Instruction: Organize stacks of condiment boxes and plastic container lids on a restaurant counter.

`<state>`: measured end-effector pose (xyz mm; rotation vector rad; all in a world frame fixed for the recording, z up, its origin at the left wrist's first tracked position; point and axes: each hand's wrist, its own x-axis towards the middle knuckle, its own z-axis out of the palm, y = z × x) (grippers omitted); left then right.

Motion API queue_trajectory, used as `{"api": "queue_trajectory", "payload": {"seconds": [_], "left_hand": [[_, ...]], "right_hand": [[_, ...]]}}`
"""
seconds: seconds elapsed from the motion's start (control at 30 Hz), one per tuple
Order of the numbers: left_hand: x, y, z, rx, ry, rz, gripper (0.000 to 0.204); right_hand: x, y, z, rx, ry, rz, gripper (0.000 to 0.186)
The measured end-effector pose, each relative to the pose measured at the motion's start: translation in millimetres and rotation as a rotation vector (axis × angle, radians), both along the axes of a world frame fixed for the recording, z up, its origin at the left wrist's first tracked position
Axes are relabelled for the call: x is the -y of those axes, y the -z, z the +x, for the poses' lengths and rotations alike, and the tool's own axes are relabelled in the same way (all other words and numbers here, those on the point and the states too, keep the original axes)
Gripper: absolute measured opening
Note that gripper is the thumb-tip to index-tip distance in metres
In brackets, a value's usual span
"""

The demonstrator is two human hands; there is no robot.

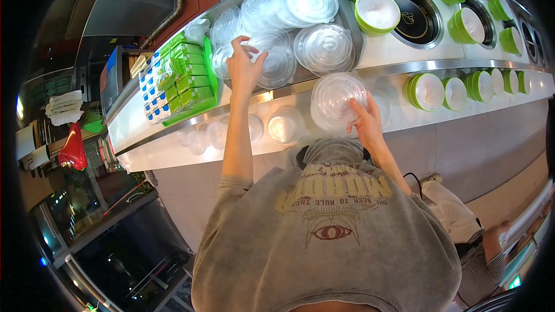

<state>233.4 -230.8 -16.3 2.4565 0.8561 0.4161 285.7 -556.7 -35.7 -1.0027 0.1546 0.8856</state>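
In my right hand (368,120) is a round clear plastic lid (335,101), pinched at its right edge over the counter's front edge; it could be more than one lid nested together. My left hand (245,62) is raised with its fingers apart and holds nothing I can see. It hovers over a stack of clear lids (274,60) in a sunken metal tray (358,40). More stacks stand in the same tray, one of them a lid stack (324,46) at its right and another lid stack (312,4) at the back.
Green-and-white packets (191,69) fill a green tray (215,75) on the left. Green bowls with white insides (377,11) stand on the right around black round wells (413,14). Stacked bowls (428,92) and clear round containers (285,124) lie along a lower shelf. Someone sits behind at right (454,211).
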Motion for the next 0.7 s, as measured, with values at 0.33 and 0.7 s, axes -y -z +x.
{"api": "queue_trajectory", "payload": {"seconds": [0.33, 0.7], "left_hand": [[124, -46, -43, 0.271, -0.041, -0.803, 0.054], [163, -39, -60, 0.336, -0.043, -0.928, 0.064]], "right_hand": [[-18, -2, 3, 0.138, -0.165, 0.002, 0.057], [-9, -11, -10, 0.125, -0.256, 0.168, 0.057]]}}
